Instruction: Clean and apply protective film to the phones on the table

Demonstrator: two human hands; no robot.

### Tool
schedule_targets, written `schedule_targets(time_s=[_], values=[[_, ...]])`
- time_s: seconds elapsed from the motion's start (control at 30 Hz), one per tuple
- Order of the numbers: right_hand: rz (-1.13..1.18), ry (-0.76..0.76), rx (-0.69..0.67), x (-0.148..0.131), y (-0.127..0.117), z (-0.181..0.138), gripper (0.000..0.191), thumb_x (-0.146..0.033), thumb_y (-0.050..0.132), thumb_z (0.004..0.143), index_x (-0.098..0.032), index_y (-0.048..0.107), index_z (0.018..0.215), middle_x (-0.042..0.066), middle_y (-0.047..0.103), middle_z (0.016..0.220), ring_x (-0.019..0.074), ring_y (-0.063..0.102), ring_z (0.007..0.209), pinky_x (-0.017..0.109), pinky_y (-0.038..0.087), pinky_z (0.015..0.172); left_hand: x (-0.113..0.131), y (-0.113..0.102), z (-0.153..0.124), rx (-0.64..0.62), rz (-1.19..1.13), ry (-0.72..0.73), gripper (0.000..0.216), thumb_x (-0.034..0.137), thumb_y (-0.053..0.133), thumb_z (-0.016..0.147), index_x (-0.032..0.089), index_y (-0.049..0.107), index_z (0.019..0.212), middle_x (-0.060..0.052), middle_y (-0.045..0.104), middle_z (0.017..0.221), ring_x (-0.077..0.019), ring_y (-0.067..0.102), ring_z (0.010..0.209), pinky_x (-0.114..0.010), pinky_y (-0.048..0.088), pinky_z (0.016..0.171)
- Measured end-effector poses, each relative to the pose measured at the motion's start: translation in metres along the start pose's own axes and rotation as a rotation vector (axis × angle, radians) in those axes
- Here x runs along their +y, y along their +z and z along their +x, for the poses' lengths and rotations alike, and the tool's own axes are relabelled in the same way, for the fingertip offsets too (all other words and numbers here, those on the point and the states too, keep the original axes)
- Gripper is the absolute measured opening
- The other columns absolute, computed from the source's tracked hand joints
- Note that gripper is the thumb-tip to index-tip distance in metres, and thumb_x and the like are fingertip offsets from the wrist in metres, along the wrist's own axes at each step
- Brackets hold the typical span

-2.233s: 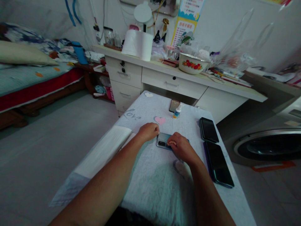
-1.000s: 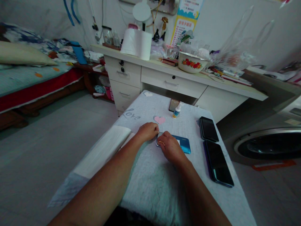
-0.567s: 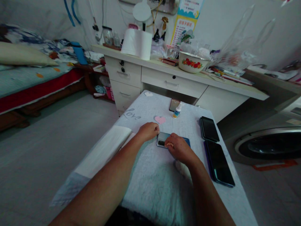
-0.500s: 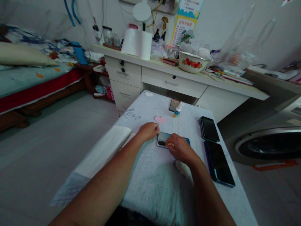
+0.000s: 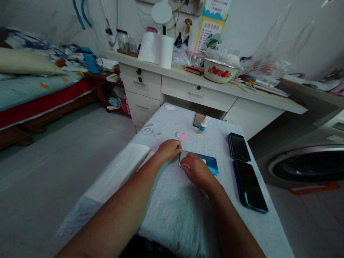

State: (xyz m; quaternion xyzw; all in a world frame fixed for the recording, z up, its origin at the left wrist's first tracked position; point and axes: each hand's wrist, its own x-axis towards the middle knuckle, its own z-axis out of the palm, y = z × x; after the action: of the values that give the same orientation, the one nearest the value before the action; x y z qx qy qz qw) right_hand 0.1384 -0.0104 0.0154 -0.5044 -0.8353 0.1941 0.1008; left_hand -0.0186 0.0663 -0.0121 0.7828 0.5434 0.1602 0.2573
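Mid tabletop [image 5: 174, 215]: left hand [image 5: 168, 149], fisted, braces the blue phone [image 5: 209, 165] at its end. Right hand [image 5: 194, 170], fingers curled, presses on it, seemingly rubbing; whether it grips anything cannot be told.

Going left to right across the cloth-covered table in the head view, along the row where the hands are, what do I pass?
white folded sheet → left hand → right hand → blue phone → nearer dark phone
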Motion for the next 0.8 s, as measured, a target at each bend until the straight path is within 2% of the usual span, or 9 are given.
schedule_targets(time_s=[0.2, 0.37, 0.8], values=[[-0.005, 0.015, 0.003, -0.006, 0.003, 0.003, 0.018, -0.012, 0.048, 0.088, -0.015, 0.065, 0.084, 0.004, 0.053, 0.088, 0.0119, 0.049, 0.077, 0.023, 0.034, 0.071, 0.000, 0.000, 0.000, 0.002, -0.004, 0.003, 0.013, 0.023, 0.057, 0.076, 0.018, 0.069, 0.077, -0.001, 0.070, 0.079, -0.0128, 0.059, 0.070, -0.022, 0.038, 0.060], [-0.016, 0.078, -0.059, 0.003, -0.011, -0.005, 0.016, -0.010, 0.050, 0.083, -0.016, 0.065, 0.084, 0.004, 0.055, 0.087, 0.0114, 0.050, 0.075, 0.022, 0.033, 0.069, -0.001, 0.001, 0.000, -0.003, 0.001, 0.003, 0.014, 0.024, 0.057, 0.076, 0.018, 0.069, 0.078, -0.001, 0.070, 0.080, -0.0127, 0.059, 0.071, -0.021, 0.038, 0.060], [-0.041, 0.141, -0.118, 0.027, -0.034, -0.024, 0.021, -0.006, 0.046, 0.075, -0.017, 0.061, 0.067, 0.003, 0.058, 0.076, 0.0124, 0.050, 0.069, 0.022, 0.032, 0.065, 0.001, -0.003, -0.001, -0.011, 0.015, 0.005, 0.014, 0.023, 0.057, 0.077, 0.018, 0.069, 0.079, -0.002, 0.070, 0.083, -0.0129, 0.060, 0.074, -0.021, 0.040, 0.063]])
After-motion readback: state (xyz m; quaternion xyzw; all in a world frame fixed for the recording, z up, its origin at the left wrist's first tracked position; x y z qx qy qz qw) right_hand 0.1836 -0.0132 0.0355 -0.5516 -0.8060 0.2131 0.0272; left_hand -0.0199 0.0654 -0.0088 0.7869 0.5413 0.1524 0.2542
